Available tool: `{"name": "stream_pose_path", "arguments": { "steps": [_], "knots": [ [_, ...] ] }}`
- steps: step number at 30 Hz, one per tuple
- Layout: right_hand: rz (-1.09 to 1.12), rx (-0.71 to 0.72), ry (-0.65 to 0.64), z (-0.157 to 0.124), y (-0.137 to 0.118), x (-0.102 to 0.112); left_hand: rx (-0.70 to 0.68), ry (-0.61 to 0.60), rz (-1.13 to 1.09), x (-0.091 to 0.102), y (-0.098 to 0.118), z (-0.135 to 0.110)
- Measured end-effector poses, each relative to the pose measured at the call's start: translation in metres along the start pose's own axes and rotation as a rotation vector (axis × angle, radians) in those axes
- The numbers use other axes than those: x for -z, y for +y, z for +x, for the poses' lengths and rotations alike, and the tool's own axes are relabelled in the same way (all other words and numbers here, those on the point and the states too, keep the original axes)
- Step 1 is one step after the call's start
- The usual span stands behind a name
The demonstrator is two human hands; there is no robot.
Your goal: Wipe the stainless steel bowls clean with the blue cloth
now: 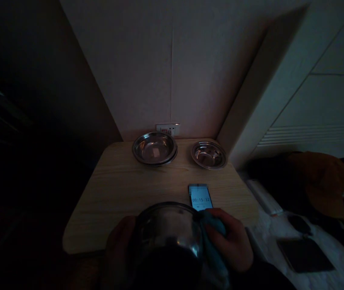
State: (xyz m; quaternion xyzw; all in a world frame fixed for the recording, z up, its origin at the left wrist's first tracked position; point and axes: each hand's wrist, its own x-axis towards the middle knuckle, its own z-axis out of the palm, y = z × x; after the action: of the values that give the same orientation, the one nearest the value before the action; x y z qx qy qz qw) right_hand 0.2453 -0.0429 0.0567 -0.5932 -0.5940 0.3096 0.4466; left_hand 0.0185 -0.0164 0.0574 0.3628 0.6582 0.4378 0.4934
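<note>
A shiny metal bowl (172, 229) is held up at the near edge of the table, tilted with its outer side showing. My left hand (119, 239) grips the bowl's left side; its fingers are dim but closed against the metal. My right hand (231, 239) is closed on a teal cloth (212, 237), which presses against the bowl's right side near the rim. Just beyond the bowl lies a phone (200, 197) with a lit screen showing a running time, its lower end partly covered by my right hand and the cloth.
Stacked metal bowls (154, 148) stand at the back of the light wooden table (108, 193), and smaller metal bowls (208, 155) stand at back right. A wall socket (168, 129) is behind them. To the right are an orange cap (323, 181) and a dark flat object (305, 254).
</note>
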Motion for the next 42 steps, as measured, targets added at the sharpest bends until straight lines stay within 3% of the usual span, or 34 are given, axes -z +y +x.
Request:
{"name": "stream_pose_path", "arguments": {
  "steps": [4, 12, 16, 20, 26, 29, 33, 36, 39, 42],
  "knots": [
    [-0.023, 0.049, 0.047, 0.003, 0.0, 0.008, 0.029, -0.059, -0.117, 0.002, 0.003, 0.004],
    [-0.105, 0.127, -0.006, 0.002, -0.003, 0.011, -0.118, -0.294, 0.179, -0.004, 0.029, 0.003],
    [-0.092, 0.126, -0.135, 0.0, -0.004, 0.014, -0.08, -0.305, 0.194, -0.005, 0.026, 0.002],
    [-0.13, 0.22, -0.295, 0.008, -0.013, 0.021, -0.056, -0.328, 0.222, -0.003, 0.024, 0.001],
    [-0.221, 0.348, -0.537, 0.033, -0.042, 0.009, -0.15, -0.527, 0.308, -0.018, 0.038, -0.012],
    [-0.189, 0.362, -0.581, 0.039, -0.04, 0.006, -0.168, -0.487, 0.344, -0.014, 0.04, -0.011],
    [-0.143, 0.27, -0.552, 0.037, -0.023, 0.017, -0.147, -0.331, 0.361, -0.003, 0.04, -0.004],
    [-0.114, 0.249, -0.521, 0.037, -0.024, 0.015, -0.162, -0.385, 0.325, -0.007, 0.039, -0.006],
    [-0.118, 0.325, -0.573, 0.042, -0.036, 0.004, -0.184, -0.477, 0.312, -0.016, 0.038, -0.01],
    [-0.135, 0.362, -0.601, 0.044, -0.037, 0.002, -0.142, -0.426, 0.343, -0.013, 0.035, -0.01]
  ]
}}
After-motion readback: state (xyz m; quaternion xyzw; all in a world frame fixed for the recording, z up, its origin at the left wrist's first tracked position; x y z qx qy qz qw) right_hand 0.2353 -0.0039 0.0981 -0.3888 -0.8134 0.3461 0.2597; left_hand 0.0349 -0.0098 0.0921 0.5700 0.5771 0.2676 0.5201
